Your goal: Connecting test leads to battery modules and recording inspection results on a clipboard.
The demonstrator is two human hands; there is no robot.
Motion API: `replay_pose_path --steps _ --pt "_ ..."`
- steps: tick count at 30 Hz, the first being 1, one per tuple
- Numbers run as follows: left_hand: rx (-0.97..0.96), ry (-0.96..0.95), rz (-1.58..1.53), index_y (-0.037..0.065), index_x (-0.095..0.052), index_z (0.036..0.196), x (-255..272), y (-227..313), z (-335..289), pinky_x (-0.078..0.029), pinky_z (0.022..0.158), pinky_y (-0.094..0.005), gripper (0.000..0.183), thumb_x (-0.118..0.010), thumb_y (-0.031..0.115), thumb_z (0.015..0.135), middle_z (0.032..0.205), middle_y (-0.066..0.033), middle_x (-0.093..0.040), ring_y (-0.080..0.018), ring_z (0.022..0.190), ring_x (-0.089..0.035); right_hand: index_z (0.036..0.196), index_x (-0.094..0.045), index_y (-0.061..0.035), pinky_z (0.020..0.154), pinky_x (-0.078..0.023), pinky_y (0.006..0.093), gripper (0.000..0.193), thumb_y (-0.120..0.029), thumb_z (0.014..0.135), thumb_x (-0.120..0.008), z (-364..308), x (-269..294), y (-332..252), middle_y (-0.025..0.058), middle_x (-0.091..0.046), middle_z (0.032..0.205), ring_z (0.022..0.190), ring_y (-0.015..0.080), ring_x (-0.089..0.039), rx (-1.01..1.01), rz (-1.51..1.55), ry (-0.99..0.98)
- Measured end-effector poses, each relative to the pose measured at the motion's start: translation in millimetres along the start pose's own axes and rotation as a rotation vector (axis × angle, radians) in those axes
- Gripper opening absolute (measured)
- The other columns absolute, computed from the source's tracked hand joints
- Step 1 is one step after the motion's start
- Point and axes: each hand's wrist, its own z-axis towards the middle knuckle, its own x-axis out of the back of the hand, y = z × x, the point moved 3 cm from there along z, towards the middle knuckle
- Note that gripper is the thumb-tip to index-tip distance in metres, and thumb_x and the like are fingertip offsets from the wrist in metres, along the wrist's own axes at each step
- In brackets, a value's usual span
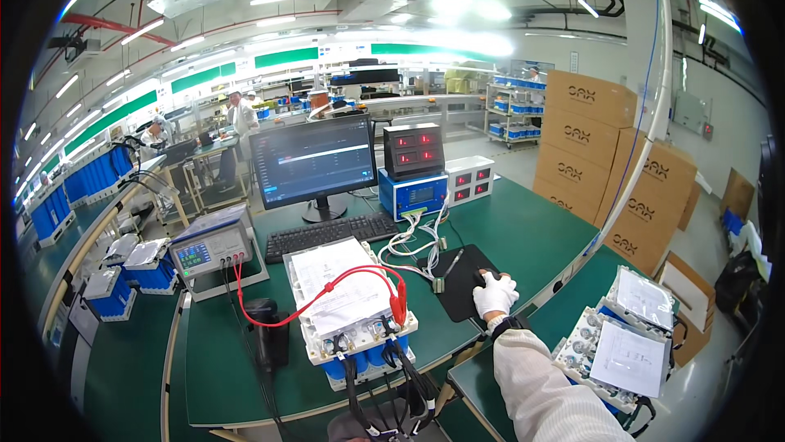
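Observation:
My right hand [495,295], in a white glove with bare fingertips, rests closed over a computer mouse [489,272] that it mostly hides. Beneath them lies a black mouse pad [459,299]. My left hand is out of view. In front of me stands a blue battery pack [356,364] with a white top frame and papers [339,282] lying on it. A red test lead [307,309] runs from a bench meter [213,250] to a clip on the pack's terminals. Black cables [392,381] hang from its near side. Behind it are a keyboard [331,233] and a lit monitor [315,161].
A blue tester [413,195] with boxes of red digits stands beside the monitor, white wires trailing from it. A black handheld scanner [266,336] is left of the pack. More packs [617,348] sit at right, near stacked cartons [580,139]. People in white work far left.

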Motion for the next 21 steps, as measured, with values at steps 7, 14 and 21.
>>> replay_pose_path --steps 7,14,21 --pt "-0.025 -0.036 0.019 0.008 -0.066 0.100 1.4 -2.1 4.8 -0.033 0.051 -0.0205 0.018 -0.066 0.020 0.087 0.085 0.0037 -0.062 -0.0052 0.065 -0.049 0.112 -0.065 -0.0312 0.090 -0.037 0.0463 0.044 -0.027 0.069 -0.062 0.6 0.1 0.0 0.0151 -0.050 0.124 0.112 0.0324 -0.046 -0.012 0.006 -0.006" --pt "-0.019 -0.024 -0.014 0.010 -0.066 0.097 -3.5 4.4 -2.7 -0.033 0.051 -0.0202 0.015 -0.066 0.020 0.087 0.082 0.0046 -0.060 -0.0042 0.065 -0.048 0.115 -0.063 -0.0303 0.094 -0.036 0.0448 0.045 -0.028 0.070 -0.062 1.0 -1.0 2.3 0.0127 -0.050 0.123 0.113 0.0320 -0.046 -0.025 0.002 -0.030" --pt "-0.016 -0.007 -0.022 0.012 -0.064 0.100 -16.1 17.7 -25.0 -0.031 0.051 -0.0184 0.014 -0.062 0.015 0.087 0.082 0.0072 -0.056 -0.0027 0.063 -0.043 0.113 -0.064 -0.0278 0.088 -0.041 0.0472 0.044 -0.025 0.069 -0.062 -1.6 4.0 -2.2 0.0148 -0.053 0.117 0.106 0.0345 -0.051 0.056 0.001 0.027"
